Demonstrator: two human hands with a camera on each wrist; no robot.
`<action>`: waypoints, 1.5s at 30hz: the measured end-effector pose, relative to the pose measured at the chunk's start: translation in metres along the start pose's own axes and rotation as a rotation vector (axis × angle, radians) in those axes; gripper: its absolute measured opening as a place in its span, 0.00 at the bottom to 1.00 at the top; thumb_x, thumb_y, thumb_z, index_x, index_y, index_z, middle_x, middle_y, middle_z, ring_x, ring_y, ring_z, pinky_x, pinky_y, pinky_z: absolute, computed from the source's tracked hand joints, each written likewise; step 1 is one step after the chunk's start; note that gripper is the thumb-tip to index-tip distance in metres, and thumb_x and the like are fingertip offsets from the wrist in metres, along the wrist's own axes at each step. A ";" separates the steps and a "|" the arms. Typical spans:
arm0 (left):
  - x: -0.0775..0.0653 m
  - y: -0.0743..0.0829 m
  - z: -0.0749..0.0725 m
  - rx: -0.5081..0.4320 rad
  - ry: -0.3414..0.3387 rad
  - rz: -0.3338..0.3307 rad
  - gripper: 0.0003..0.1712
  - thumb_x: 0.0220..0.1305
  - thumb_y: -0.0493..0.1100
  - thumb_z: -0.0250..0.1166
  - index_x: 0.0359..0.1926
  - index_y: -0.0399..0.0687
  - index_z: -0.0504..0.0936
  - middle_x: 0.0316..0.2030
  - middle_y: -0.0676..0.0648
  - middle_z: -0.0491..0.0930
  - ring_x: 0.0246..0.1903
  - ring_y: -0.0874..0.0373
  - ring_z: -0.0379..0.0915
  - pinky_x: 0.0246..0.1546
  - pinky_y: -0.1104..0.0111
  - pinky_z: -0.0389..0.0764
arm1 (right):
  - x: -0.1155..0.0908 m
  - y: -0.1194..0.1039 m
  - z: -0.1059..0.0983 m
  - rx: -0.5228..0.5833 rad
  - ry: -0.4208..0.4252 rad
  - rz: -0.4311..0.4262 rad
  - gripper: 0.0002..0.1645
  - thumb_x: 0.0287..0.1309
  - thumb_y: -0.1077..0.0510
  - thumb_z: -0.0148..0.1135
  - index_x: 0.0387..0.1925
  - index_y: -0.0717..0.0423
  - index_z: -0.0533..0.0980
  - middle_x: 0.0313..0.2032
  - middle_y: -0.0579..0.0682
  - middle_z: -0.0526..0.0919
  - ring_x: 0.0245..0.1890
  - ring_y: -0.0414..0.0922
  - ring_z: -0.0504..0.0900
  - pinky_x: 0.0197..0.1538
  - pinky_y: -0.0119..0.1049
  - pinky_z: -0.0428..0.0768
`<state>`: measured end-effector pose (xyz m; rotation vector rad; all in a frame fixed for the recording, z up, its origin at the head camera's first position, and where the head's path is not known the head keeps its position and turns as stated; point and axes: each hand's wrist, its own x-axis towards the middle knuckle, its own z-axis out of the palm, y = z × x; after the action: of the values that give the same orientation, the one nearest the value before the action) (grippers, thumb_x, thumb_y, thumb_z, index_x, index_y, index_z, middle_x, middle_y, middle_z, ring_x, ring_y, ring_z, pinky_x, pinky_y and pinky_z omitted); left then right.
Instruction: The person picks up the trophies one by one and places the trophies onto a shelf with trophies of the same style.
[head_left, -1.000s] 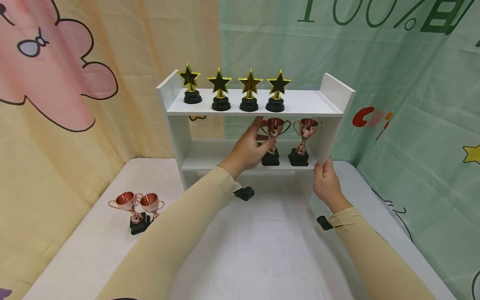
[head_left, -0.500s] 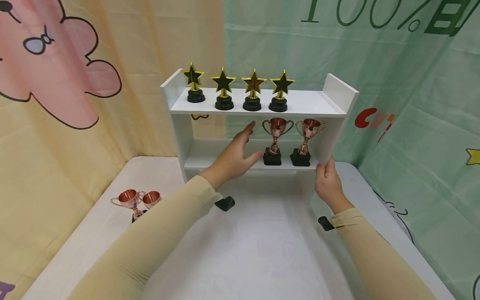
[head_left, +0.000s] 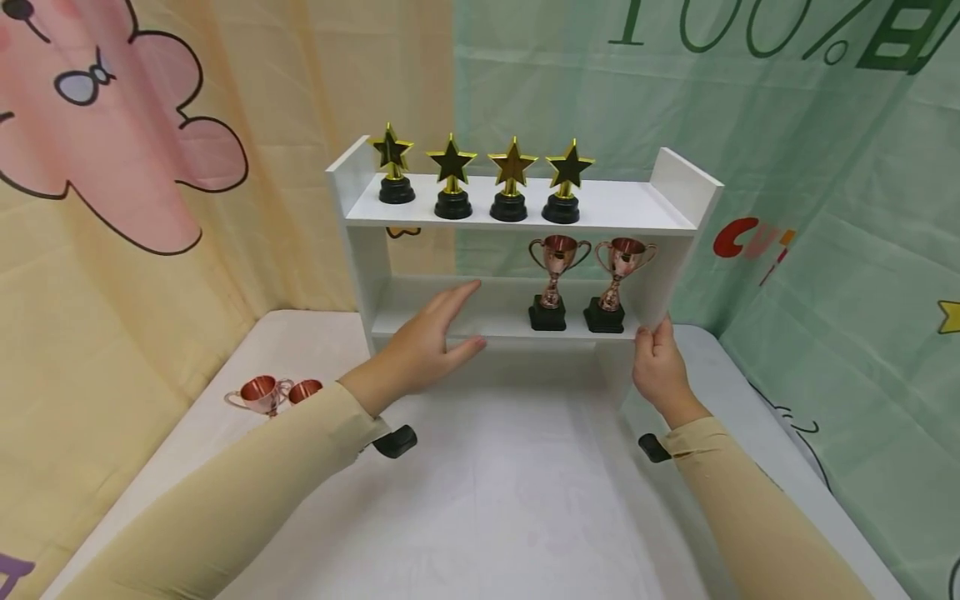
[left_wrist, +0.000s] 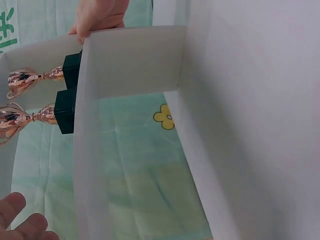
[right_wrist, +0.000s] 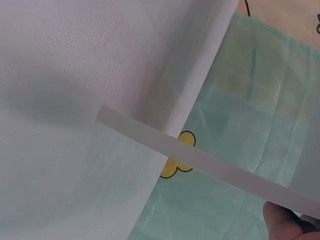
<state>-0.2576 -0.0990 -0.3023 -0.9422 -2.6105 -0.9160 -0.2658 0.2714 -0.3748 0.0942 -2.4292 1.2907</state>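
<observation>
My left hand (head_left: 420, 346) is in front of the lower board of a white two-tier shelf (head_left: 622, 202), fingers extended, thumb apart, holding nothing. In the left wrist view its fingertips (left_wrist: 32, 226) show at the lower left corner. With my right hand (head_left: 663, 375) I grip the shelf's right side panel (right_wrist: 200, 161) at the lower board's height. Two rose-gold trophy cups on black bases, an inner one (head_left: 558, 257) and an outer one (head_left: 622, 260), stand upright on the right of the lower board. Two more trophy cups (head_left: 260, 394) are on the table at left, partly hidden behind my left sleeve.
Several gold star trophies (head_left: 513, 167) on black bases line the top board. The shelf stands on a white-covered table (head_left: 510, 500). Printed curtains (head_left: 825, 150) hang behind and on both sides.
My left hand has let go of the inner trophy cup and drawn back left and down, out of the shelf. The right hand keeps its grip on the side panel. The view has shifted slightly.
</observation>
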 end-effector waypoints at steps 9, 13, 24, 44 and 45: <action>-0.043 -0.007 -0.020 0.076 -0.042 -0.035 0.45 0.75 0.57 0.64 0.85 0.62 0.53 0.79 0.49 0.62 0.77 0.47 0.62 0.75 0.46 0.68 | 0.000 0.001 0.000 -0.003 0.018 -0.005 0.34 0.85 0.50 0.33 0.85 0.48 0.43 0.82 0.64 0.54 0.82 0.65 0.53 0.77 0.70 0.55; -0.061 -0.013 -0.029 0.120 -0.024 -0.034 0.46 0.74 0.54 0.67 0.84 0.58 0.56 0.78 0.47 0.65 0.77 0.45 0.63 0.75 0.45 0.67 | 0.000 0.000 0.000 -0.006 0.017 -0.011 0.35 0.85 0.50 0.33 0.85 0.48 0.42 0.82 0.64 0.54 0.81 0.66 0.54 0.77 0.70 0.55; -0.112 -0.041 -0.042 0.213 0.037 -0.059 0.43 0.72 0.49 0.69 0.81 0.48 0.62 0.75 0.41 0.70 0.74 0.39 0.65 0.72 0.41 0.69 | 0.000 0.001 -0.001 -0.004 0.013 -0.027 0.35 0.85 0.51 0.32 0.85 0.49 0.42 0.81 0.65 0.54 0.81 0.67 0.54 0.77 0.70 0.55; -0.157 -0.061 -0.043 0.255 0.054 -0.141 0.39 0.69 0.47 0.71 0.77 0.46 0.68 0.69 0.40 0.75 0.70 0.34 0.68 0.67 0.34 0.69 | 0.001 0.002 0.000 0.017 0.012 -0.049 0.35 0.85 0.52 0.32 0.85 0.48 0.41 0.81 0.65 0.54 0.81 0.67 0.53 0.77 0.70 0.54; -0.158 -0.061 -0.043 0.253 0.054 -0.143 0.39 0.69 0.47 0.71 0.77 0.46 0.68 0.69 0.40 0.75 0.71 0.34 0.67 0.67 0.34 0.68 | 0.001 0.002 0.000 0.020 0.013 -0.055 0.35 0.84 0.53 0.32 0.85 0.48 0.41 0.81 0.66 0.54 0.81 0.67 0.53 0.78 0.70 0.54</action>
<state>-0.1756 -0.2414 -0.3605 -0.6645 -2.6926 -0.6106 -0.2672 0.2725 -0.3759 0.1563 -2.3860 1.2882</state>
